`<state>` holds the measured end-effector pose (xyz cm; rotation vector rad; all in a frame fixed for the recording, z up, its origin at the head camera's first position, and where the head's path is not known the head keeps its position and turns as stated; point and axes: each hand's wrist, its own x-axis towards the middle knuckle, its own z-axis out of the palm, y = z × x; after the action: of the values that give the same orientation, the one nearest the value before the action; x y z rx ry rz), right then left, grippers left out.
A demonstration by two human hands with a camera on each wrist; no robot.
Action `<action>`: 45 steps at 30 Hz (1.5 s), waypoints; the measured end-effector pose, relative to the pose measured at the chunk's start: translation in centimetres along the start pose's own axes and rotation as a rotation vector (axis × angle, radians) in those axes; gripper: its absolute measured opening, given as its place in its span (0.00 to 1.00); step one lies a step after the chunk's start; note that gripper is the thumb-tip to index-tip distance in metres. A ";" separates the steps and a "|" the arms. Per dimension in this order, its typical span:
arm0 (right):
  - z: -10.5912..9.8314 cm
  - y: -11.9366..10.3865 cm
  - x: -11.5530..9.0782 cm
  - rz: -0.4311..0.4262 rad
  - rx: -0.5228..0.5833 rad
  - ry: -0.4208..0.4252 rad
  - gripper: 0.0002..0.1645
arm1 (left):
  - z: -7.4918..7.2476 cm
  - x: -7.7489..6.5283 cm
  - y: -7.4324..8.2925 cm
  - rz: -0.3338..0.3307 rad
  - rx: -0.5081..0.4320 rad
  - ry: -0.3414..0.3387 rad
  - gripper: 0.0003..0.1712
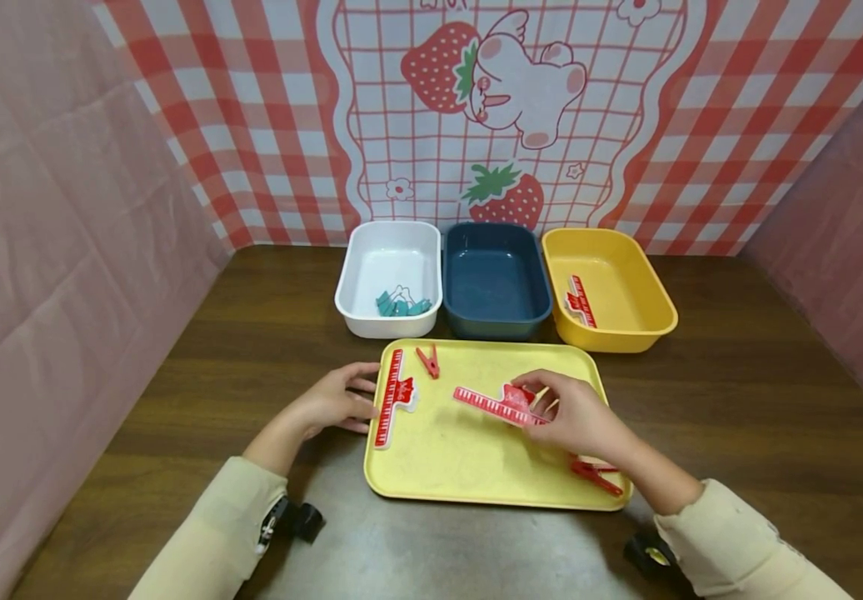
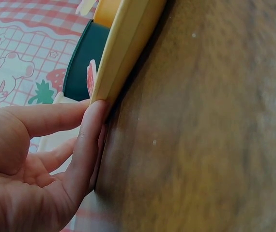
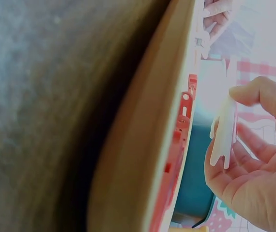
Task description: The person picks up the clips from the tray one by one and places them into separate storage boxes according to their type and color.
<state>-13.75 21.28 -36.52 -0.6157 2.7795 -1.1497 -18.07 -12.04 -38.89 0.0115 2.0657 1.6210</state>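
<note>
Piano-key clip in R hand, up off yellow tray, over its R half. Key relation: clip to L of that hand, long axis approx. crosswise, slightly diag.; free end pointing L and a bit away from body, other end partly hidden by fingers. Thumb and fingertips clamped on clip near its red handle part (thumb on one side, fingers on the other, per R wrist view).

Yellow bin ahead and slightly R of R hand, w/ matching clip inside, axis more fore-aft, i.e. well turned from the held one's. R hand nearer to bin than L hand.

L hand at tray's L rim, fingertips touching; gripping or just bracing, can't tell. Second long clip on tray just inside that rim, axis nearly fore-aft, L hand nearer. Small red clip nr. far edge, another red clip at near R corner, close to R wrist in head view.
</note>
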 end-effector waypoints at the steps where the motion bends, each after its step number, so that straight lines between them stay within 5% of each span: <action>1: -0.1 0.0 0.0 0.006 0.003 0.003 0.30 | 0.0 0.0 0.0 0.001 0.000 -0.001 0.39; 45: -5.0 1.1 0.6 0.194 -0.056 0.295 0.33 | -0.1 0.3 -0.2 -0.013 0.008 0.004 0.39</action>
<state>-15.74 25.04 -33.66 -0.1839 3.0380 -1.2107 -18.34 -12.04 -39.18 -0.0020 2.0714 1.6065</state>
